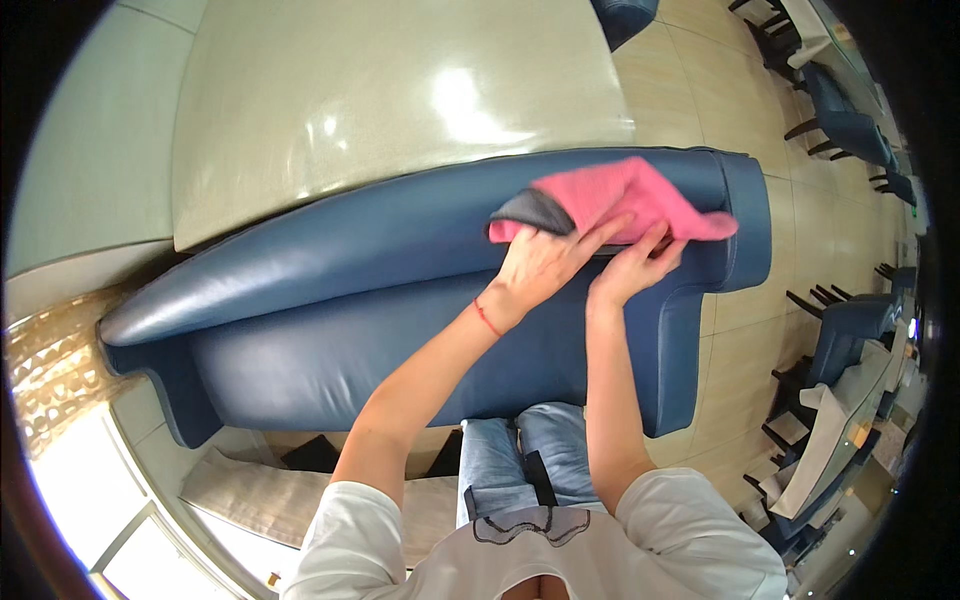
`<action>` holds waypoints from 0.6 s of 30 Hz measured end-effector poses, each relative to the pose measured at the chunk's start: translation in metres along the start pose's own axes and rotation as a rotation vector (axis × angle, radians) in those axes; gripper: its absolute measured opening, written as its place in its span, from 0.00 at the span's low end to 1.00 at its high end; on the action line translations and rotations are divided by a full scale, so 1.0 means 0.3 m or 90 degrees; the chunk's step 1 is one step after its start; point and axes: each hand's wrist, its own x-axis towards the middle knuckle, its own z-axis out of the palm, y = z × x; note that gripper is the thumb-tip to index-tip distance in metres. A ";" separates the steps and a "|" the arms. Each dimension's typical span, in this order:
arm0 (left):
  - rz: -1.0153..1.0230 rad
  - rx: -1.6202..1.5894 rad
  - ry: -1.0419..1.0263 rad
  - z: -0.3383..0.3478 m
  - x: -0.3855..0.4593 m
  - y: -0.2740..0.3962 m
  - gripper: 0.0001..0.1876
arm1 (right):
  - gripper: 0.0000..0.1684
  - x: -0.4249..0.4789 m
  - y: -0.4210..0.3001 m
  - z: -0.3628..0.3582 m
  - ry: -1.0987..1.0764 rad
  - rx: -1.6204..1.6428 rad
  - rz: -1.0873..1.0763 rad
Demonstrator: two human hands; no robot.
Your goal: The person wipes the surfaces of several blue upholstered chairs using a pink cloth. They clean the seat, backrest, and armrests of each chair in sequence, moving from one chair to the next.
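A pink cloth with a grey side (615, 196) is spread between my hands over the backrest of a blue leather-look sofa (390, 217), towards its right end. My left hand (541, 262), with a red string bracelet at the wrist, lies at the cloth's lower left, its fingers partly under and on it. The grey part is folded over just beyond that hand. My right hand (639, 264) pinches the cloth's lower edge between bent fingers. Some fingertips of both hands are hidden by the cloth, which is slightly blurred.
Behind the sofa stands a tall pale glossy panel (375, 82). The seat (390, 345) lies below my arms, with an armrest (679, 360) at the right. A cloth-covered table (255, 491) is at the lower left. Blue chairs (847, 124) and covered tables stand across the tiled floor.
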 end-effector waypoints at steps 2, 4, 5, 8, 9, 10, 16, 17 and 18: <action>0.007 0.076 0.140 -0.045 0.115 0.025 0.35 | 0.31 0.092 -0.008 0.010 0.040 -0.110 -0.099; 0.064 0.113 0.110 -0.007 0.141 0.046 0.35 | 0.31 0.135 0.028 0.022 0.088 -0.145 -0.176; 0.092 0.132 0.094 0.021 0.141 0.058 0.36 | 0.31 0.143 0.079 0.017 0.103 -0.182 -0.246; 0.213 0.263 0.060 0.194 0.047 0.095 0.39 | 0.34 0.127 0.376 -0.047 0.058 -0.191 -0.196; 0.262 0.318 0.039 0.260 -0.004 0.097 0.40 | 0.35 0.101 0.528 -0.087 0.012 -0.230 -0.164; 0.289 0.291 0.009 0.330 -0.082 0.069 0.37 | 0.36 0.058 0.609 -0.085 -0.044 -0.260 -0.127; 0.201 0.183 -0.265 0.379 -0.327 0.019 0.17 | 0.36 -0.006 0.625 -0.087 -0.299 -0.175 0.026; 0.191 0.159 -0.224 0.390 -0.370 -0.013 0.18 | 0.37 -0.009 0.624 -0.091 -0.331 -0.179 0.050; 0.178 0.142 -0.184 0.387 -0.404 -0.047 0.19 | 0.38 -0.034 0.607 -0.086 -0.346 -0.173 0.045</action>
